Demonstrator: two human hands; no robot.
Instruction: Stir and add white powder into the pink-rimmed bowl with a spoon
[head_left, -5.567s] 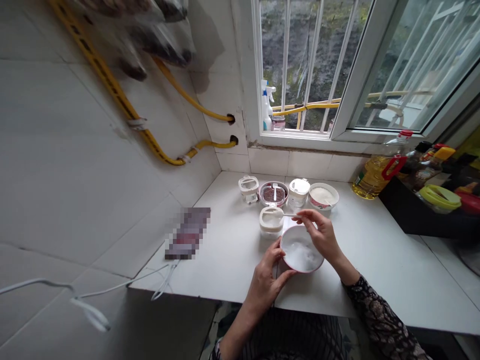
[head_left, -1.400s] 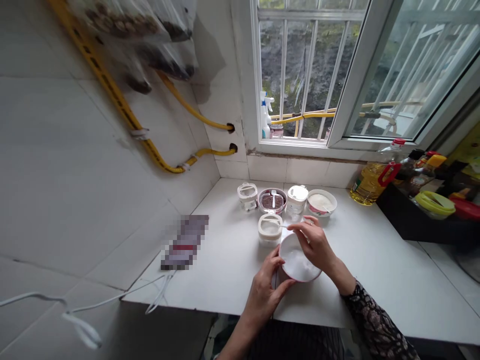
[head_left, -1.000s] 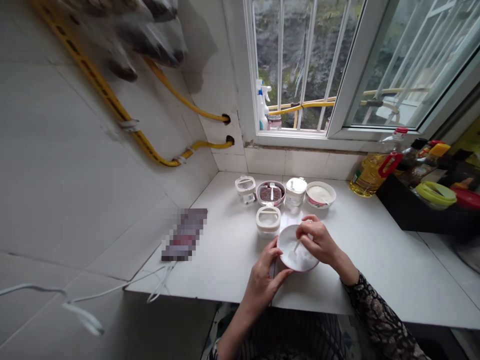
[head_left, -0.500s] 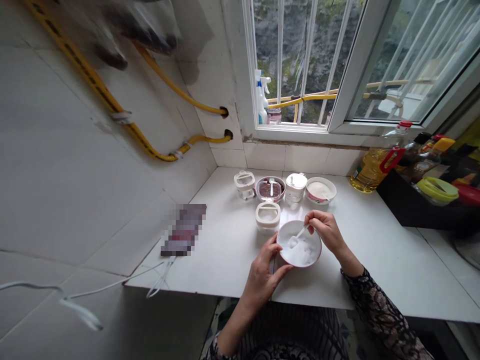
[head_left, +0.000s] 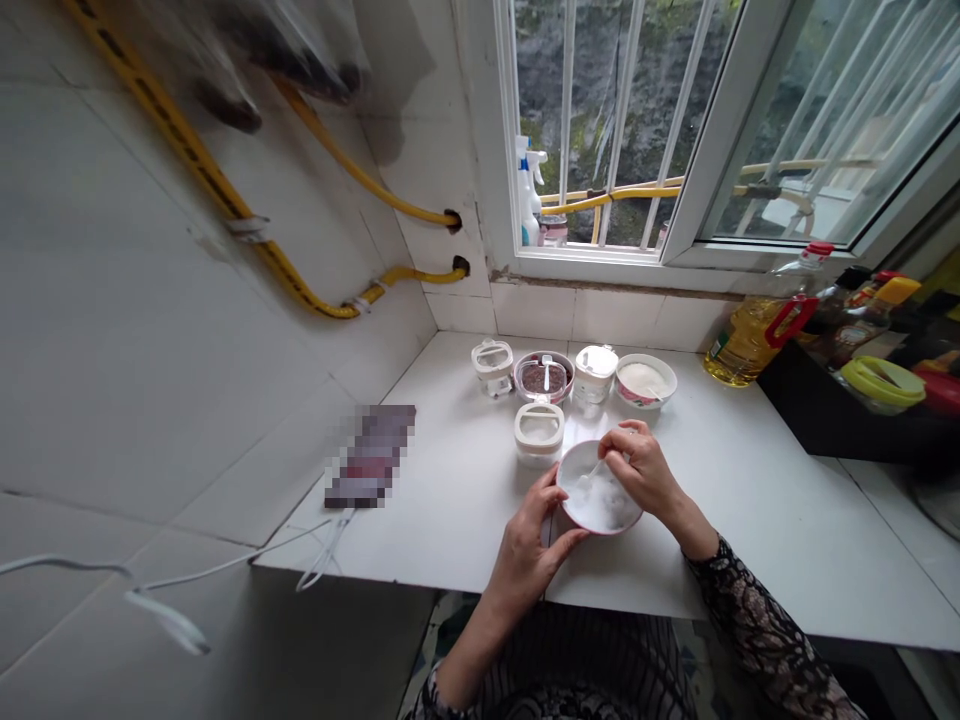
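My left hand [head_left: 531, 540] grips the near left rim of a bowl [head_left: 636, 520], its thumb along the front side. Inside the bowl lies a fine white powder [head_left: 606, 505]. My right hand [head_left: 637, 462] pinches the handle of a small white spoon [head_left: 589, 480], whose tip is down in the powder and partly hidden. Just behind the bowl stands a lidded clear jar [head_left: 538, 435] with white contents. Farther back are a second clear jar [head_left: 492, 368], a bowl of dark red grains [head_left: 544, 378], a third jar [head_left: 596, 374] and a bowl of pale grains [head_left: 646, 382].
A blurred-out flat object [head_left: 371, 457] with a white cable [head_left: 322, 560] lies at the counter's left. An oil bottle [head_left: 739, 345] and a black holder [head_left: 795, 405] with several condiment bottles stand at the right. A barred window [head_left: 615, 130] is behind; yellow pipes [head_left: 300, 290] run along the wall.
My right hand has moved slightly over the bowl, and the spoon has gone from lying visible above the powder to dipping into it. My left hand keeps its hold on the bowl.
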